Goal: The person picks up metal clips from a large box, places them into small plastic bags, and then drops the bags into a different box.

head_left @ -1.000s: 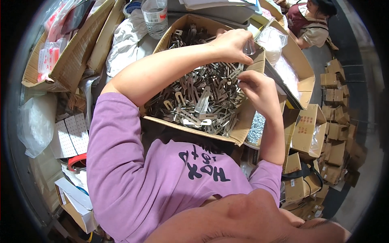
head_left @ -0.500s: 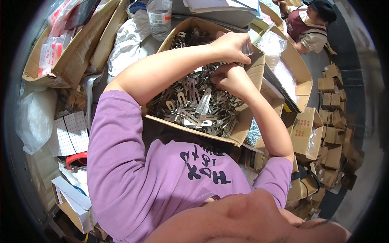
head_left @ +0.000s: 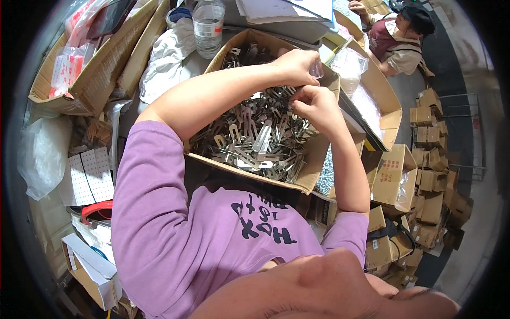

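Observation:
A cardboard box (head_left: 305,178) in front of me is heaped with silver metal snap hair clips (head_left: 261,139). My left hand (head_left: 297,67) reaches across the box's far right part, its fingers closed round a small clear plastic bag (head_left: 316,69), of which only a bit shows. Just nearer than it, my right hand (head_left: 317,108) hovers over the right side of the heap. Its thumb and fingertips are pinched together, and what they hold, if anything, is too small to make out.
Beyond the box stand a water bottle (head_left: 208,31) and papers (head_left: 284,10). A white cloth (head_left: 169,58) and a carton of plastic packets (head_left: 82,87) lie left. At right are a carton with plastic bags (head_left: 390,114), stacked cartons (head_left: 433,159) and another person (head_left: 398,40).
My right hand has lifted off the clips slightly and its fingers have drawn closer together. The left hand keeps its hold on the clear plastic. The whole view has shifted a little.

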The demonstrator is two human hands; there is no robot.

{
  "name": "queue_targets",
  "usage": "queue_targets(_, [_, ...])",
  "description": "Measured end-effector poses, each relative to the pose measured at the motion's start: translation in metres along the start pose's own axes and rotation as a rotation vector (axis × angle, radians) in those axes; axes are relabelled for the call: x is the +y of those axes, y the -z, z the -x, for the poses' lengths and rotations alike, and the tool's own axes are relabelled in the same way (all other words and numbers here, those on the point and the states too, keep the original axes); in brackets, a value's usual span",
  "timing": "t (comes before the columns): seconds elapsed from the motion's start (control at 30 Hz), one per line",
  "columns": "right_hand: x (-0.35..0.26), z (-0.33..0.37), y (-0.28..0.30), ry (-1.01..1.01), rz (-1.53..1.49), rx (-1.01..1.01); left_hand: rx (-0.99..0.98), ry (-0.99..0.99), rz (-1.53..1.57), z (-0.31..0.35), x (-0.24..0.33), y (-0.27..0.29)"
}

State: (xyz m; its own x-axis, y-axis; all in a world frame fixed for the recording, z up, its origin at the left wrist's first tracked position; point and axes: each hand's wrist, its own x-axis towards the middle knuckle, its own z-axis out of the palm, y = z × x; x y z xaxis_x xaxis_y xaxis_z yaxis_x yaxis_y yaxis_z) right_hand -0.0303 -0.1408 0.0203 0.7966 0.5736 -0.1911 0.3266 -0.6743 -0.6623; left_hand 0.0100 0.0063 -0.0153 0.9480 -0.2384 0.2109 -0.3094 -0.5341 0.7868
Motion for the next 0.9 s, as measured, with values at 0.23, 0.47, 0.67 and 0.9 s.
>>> queue_targets(0.23, [-0.003,-0.016,-0.026,-0.009,0.078,-0.139,-0.009,0.000,-0.026,-0.003,-0.001,-0.002])
queue_targets(0.47, [-0.003,-0.014,-0.027,0.024,0.117,-0.138,0.003,0.015,-0.097,-0.002,-0.001,0.000])
queue_targets(0.67, [-0.014,0.016,0.016,-0.087,-0.602,-0.137,-0.002,0.000,0.043,-0.002,0.003,0.006])
queue_targets(0.9, [0.007,0.047,0.052,0.167,-0.645,0.249,-0.172,-0.053,0.063,0.003,0.014,0.007])
